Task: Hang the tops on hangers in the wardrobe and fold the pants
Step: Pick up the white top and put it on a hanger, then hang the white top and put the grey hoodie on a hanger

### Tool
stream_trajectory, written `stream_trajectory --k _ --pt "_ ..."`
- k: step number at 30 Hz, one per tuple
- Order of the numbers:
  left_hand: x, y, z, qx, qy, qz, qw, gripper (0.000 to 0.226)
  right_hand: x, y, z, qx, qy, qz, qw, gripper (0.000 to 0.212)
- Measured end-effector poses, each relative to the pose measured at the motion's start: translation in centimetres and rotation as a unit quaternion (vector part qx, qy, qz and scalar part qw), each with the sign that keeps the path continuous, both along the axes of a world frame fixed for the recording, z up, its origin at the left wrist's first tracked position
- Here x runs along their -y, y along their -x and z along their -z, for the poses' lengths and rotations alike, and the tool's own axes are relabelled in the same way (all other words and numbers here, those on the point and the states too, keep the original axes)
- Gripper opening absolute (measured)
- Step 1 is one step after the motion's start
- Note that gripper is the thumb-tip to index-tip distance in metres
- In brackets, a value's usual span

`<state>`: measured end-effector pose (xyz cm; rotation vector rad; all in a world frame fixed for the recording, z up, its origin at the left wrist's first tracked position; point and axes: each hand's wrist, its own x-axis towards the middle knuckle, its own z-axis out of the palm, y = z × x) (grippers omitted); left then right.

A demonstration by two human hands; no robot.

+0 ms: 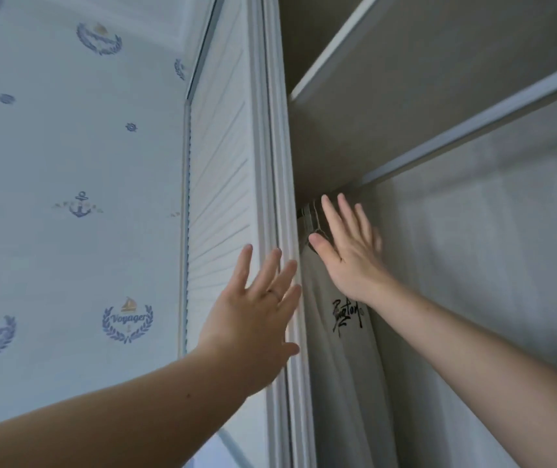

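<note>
A white top [341,352] with black script lettering hangs inside the wardrobe, tight against its left side. Hanger hooks [312,216] crowd together at its upper end, where the rail is mostly hidden. My right hand [348,251] is raised inside the wardrobe with straight, spread fingers, over the top's shoulder and the hooks, holding nothing. My left hand [256,312] is lifted with straight fingers in front of the white wardrobe frame [285,204]; whether it touches the frame I cannot tell. No pants are in view.
A white louvred door panel [219,197] stands left of the frame. Above the hanging space runs a shelf [439,130] with a white front edge. The wardrobe's back wall [489,251] is pale grey. Nautical wallpaper [78,204] covers the wall to the left.
</note>
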<state>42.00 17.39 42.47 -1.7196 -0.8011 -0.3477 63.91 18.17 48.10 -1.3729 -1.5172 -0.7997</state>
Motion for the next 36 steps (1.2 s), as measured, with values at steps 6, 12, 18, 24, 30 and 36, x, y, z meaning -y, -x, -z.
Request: stream_trajectory --k 6,12,18,24,30,36 --pt "4.8 15.0 2.2 0.064 0.003 -0.035 0.997 0.085 4.1 13.3 1.9 0.044 0.012 -0.033 0.998 0.073" --pt "10.8 32.9 5.6 0.1 0.009 -0.07 0.992 0.086 7.4 30.2 5.5 0.068 0.061 -0.148 0.985 0.076" --pt "18.9 49.9 10.3 0.166 0.037 -0.163 0.972 0.085 10.9 48.5 9.9 0.12 0.089 -0.31 0.939 0.073" --pt "27.1 64.0 17.5 0.26 0.079 -0.276 0.922 0.084 14.1 65.6 16.5 0.2 0.104 -0.468 0.855 0.072" --pt "35.5 74.3 28.4 0.371 0.117 -0.364 0.846 0.088 16.7 81.2 25.5 0.26 0.1 -0.588 0.759 0.064" --pt "41.0 82.6 38.4 0.445 0.161 -0.475 0.742 0.087 18.0 95.7 34.2 0.285 0.134 -0.675 0.667 0.064"
